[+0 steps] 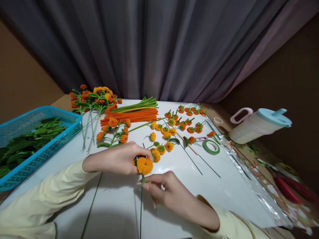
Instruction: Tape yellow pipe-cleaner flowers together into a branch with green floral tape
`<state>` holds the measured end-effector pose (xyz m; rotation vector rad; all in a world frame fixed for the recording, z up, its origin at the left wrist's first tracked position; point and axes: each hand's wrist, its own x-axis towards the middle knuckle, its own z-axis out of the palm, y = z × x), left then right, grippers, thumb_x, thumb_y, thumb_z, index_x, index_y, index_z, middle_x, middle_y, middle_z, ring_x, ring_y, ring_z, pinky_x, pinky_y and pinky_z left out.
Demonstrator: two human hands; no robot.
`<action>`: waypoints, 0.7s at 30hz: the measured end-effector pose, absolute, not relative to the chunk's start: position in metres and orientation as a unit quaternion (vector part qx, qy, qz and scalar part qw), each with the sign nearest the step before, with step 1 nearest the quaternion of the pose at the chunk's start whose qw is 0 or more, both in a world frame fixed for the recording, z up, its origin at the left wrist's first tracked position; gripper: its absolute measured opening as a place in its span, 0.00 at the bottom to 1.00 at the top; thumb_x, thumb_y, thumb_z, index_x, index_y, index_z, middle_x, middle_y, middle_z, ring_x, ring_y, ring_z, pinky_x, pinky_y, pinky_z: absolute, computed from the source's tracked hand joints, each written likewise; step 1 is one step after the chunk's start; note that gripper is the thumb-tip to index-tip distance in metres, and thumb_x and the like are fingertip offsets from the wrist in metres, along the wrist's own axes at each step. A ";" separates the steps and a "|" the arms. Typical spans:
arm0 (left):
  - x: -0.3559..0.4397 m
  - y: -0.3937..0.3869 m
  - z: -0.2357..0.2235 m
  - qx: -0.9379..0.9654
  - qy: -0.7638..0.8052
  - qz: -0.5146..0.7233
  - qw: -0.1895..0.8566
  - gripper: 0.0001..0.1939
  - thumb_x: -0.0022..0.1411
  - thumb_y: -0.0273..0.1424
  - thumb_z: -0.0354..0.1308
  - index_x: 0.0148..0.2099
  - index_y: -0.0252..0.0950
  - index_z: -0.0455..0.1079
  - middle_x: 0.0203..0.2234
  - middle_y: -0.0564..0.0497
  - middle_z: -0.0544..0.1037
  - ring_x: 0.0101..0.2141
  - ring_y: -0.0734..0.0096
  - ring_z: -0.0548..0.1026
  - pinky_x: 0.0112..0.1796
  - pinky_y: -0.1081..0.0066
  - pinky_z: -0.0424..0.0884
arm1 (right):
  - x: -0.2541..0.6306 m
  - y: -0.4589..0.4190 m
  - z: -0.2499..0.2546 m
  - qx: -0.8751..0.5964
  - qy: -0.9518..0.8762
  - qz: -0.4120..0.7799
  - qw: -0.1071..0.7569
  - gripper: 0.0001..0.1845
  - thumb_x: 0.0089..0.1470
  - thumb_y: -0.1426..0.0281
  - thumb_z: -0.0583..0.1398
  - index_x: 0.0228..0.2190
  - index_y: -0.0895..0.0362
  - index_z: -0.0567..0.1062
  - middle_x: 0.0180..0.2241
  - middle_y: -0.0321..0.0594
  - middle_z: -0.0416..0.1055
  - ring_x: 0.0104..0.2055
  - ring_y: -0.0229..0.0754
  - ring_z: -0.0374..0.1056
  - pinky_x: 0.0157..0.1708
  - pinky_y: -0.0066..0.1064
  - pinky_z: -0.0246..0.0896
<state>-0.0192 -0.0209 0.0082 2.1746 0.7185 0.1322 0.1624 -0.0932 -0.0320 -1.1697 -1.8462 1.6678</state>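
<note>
My left hand (117, 161) is closed round the top of a fuzzy orange pipe-cleaner flower (145, 165), holding it just above the white table (224, 192). My right hand (165, 189) pinches the flower's thin green stem (141, 205) right below the head; the stem runs down toward me. Both sleeves are pale yellow. Several small orange and yellow flower heads (161, 148) lie just beyond my fingers.
A blue basket (37, 154) of green leaves stands at the left. Straight orange and green pipe cleaners (132, 114), finished flower sprays (96, 98), a green tape roll (211, 147) and loose wires (196, 162) lie further back. A lidded jug (259, 125) lies at the right.
</note>
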 end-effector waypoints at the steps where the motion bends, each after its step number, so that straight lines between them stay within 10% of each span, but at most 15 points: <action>1: -0.019 -0.021 0.008 0.865 0.285 0.053 0.409 0.09 0.47 0.19 0.53 0.31 0.35 0.67 0.22 0.60 0.68 0.23 0.81 0.64 0.24 0.82 0.58 | 0.163 -0.094 -0.029 -0.431 -0.681 0.561 0.187 0.17 0.59 0.71 0.53 0.19 0.59 0.64 0.15 0.30 0.59 0.18 0.31 0.55 0.22 0.23 0.50; 13: -0.020 -0.019 0.010 0.851 0.279 0.060 0.440 0.08 0.48 0.20 0.54 0.32 0.34 0.69 0.24 0.58 0.72 0.25 0.80 0.67 0.26 0.83 0.60 | 0.160 -0.097 -0.037 -0.466 -0.730 0.422 0.268 0.05 0.54 0.70 0.60 0.32 0.58 0.68 0.31 0.38 0.69 0.33 0.39 0.64 0.33 0.27 0.57; 21: -0.019 -0.019 0.013 0.844 0.296 0.061 0.443 0.06 0.48 0.21 0.55 0.31 0.33 0.69 0.23 0.57 0.71 0.25 0.77 0.66 0.26 0.81 0.60 | 0.149 -0.100 -0.049 -0.505 -0.615 0.517 0.314 0.12 0.52 0.65 0.60 0.23 0.59 0.70 0.15 0.30 0.61 0.17 0.32 0.53 0.19 0.24 0.48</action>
